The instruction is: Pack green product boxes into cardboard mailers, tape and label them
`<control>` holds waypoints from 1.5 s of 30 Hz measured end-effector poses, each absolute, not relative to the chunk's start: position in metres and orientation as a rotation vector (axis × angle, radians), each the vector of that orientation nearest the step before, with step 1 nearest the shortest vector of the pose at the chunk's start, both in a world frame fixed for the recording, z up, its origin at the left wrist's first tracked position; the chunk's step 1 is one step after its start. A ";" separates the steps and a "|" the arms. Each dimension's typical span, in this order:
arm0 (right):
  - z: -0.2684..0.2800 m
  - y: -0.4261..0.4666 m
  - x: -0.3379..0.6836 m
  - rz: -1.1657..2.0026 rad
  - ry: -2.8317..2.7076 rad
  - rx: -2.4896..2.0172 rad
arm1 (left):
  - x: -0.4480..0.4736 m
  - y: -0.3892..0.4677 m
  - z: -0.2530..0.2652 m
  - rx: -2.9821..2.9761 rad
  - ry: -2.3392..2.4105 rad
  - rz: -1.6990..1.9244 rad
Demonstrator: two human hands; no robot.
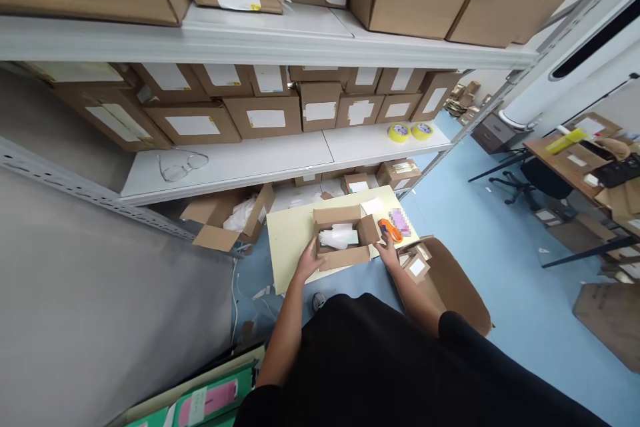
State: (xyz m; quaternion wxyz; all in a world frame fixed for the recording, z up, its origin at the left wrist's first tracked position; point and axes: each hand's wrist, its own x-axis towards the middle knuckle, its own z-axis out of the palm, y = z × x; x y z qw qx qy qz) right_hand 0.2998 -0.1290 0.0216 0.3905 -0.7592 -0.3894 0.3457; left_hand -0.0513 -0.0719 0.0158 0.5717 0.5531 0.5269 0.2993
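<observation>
The open box (345,258) sits on the table (286,233), likely light and stiff, best held by its side walls. The left hand (309,260), thumb parted, touches its left side; the right hand (387,252) spreads beside the orange tool (393,231).

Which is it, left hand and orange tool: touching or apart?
Apart. The head view shows the open box between the left hand and the orange tool.

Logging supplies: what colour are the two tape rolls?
The tape rolls are yellow, clearest in the head view.
</observation>
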 end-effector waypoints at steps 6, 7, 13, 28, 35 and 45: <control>0.033 -0.127 0.277 0.949 -1.352 -1.922 | -0.031 -0.085 0.022 1.846 1.424 0.177; 0.035 -0.127 0.271 0.955 -1.461 -1.906 | -0.031 -0.087 0.022 1.883 1.433 0.157; 0.038 -0.130 0.247 0.990 -1.847 -1.881 | -0.043 -0.090 0.027 1.946 1.373 0.157; 0.020 -0.109 0.263 0.701 -1.023 -2.124 | -0.022 -0.042 0.039 1.753 1.712 0.417; 0.007 -0.110 0.260 0.701 -1.042 -2.320 | -0.013 0.026 0.057 1.932 1.562 0.358; 0.008 -0.101 0.265 0.814 -1.028 -2.329 | -0.020 0.006 0.064 2.108 1.548 0.444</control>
